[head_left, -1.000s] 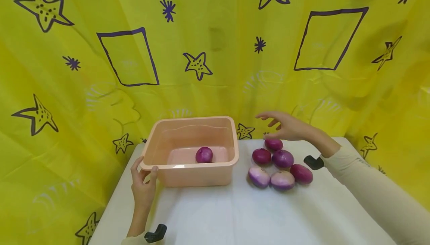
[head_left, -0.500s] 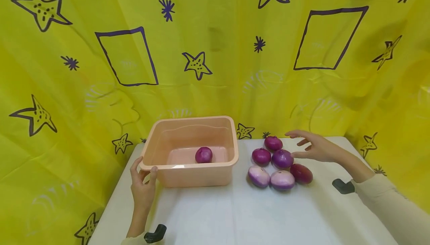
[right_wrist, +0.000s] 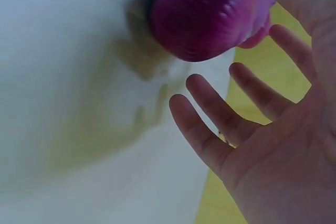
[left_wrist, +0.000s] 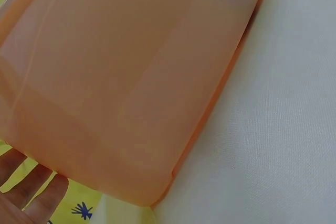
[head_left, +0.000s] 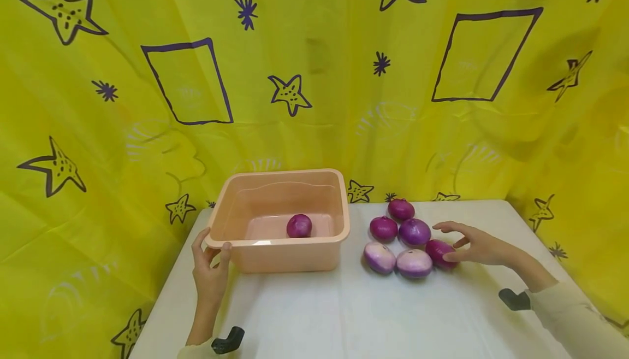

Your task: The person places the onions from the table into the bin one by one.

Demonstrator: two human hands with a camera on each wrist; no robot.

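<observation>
1. the yellow cloth hangs behind the table and at its sides. it has dark drawn shapes on it: spotty stars, spiky bursts and two boxes with four sides.
2. the white table is under everything. its back edge meets the cloth.
3. the peach tub stands near the table's back left corner. one purple onion sits inside, on the bottom, right of the middle.
4. two pale sleeves come in, a right sleeve over the table's right edge and a left sleeve low on the left.
5. the left hand holds the tub at its front left corner. the thumb is on the front rim and the other fingers are by the left side.
6. the right hand is between the onions and the table's right edge. its fingers are spread and bend a little, and it has hold of nothing. the thumb is over the end onion; i can't tell if they touch.
7. six onions lie close together right of the tub, toward the table's back edge. three are dark pink, one is purple, and two show pale tops, the left one and the right one.
8. a small black piece is at the left wrist.
</observation>
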